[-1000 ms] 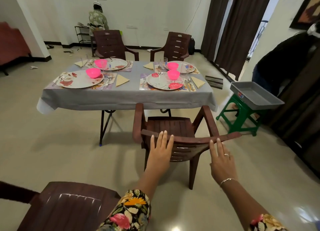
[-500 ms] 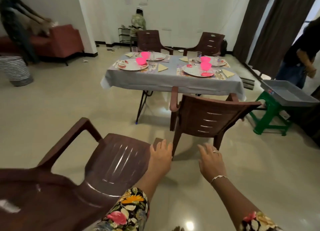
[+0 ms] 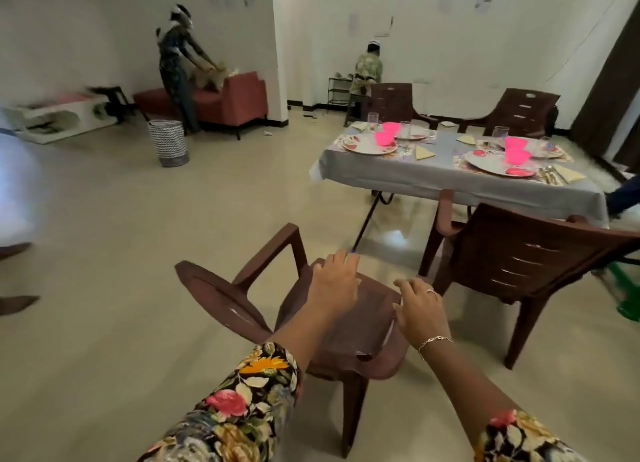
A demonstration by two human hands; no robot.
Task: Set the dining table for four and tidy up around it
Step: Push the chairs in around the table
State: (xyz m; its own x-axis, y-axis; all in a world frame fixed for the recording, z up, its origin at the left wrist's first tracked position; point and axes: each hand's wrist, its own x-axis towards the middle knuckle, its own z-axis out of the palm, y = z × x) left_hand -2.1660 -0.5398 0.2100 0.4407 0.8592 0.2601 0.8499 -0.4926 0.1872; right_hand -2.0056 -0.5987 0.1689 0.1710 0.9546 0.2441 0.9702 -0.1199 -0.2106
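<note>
A brown plastic armchair (image 3: pixel 356 333) stands in the foreground, its backrest turned to the left. My left hand (image 3: pixel 334 281) is over the far part of its seat with the fingers spread and relaxed. My right hand (image 3: pixel 419 306), also with loose fingers, is at the seat's right edge; neither hand grips anything. A second brown chair (image 3: pixel 519 254) stands at the near side of the dining table (image 3: pixel 433 181). The grey cloth carries plates (image 3: pixel 367 147), pink bowls (image 3: pixel 517 155), glasses and yellow napkins. Two more chairs (image 3: pixel 394 101) stand at the far side.
A patterned basket (image 3: pixel 168 143) stands on the floor at the left, near a red sofa (image 3: pixel 239 98) where a person (image 3: pixel 176 67) bends over. Another person (image 3: pixel 367 70) faces the back wall beside a small rack. A green stool (image 3: pixel 623 288) shows at the right edge.
My view has swung left. Both hands have left the backrest of the chair at the table and moved over the seat of the other chair, which now sits in front of me.
</note>
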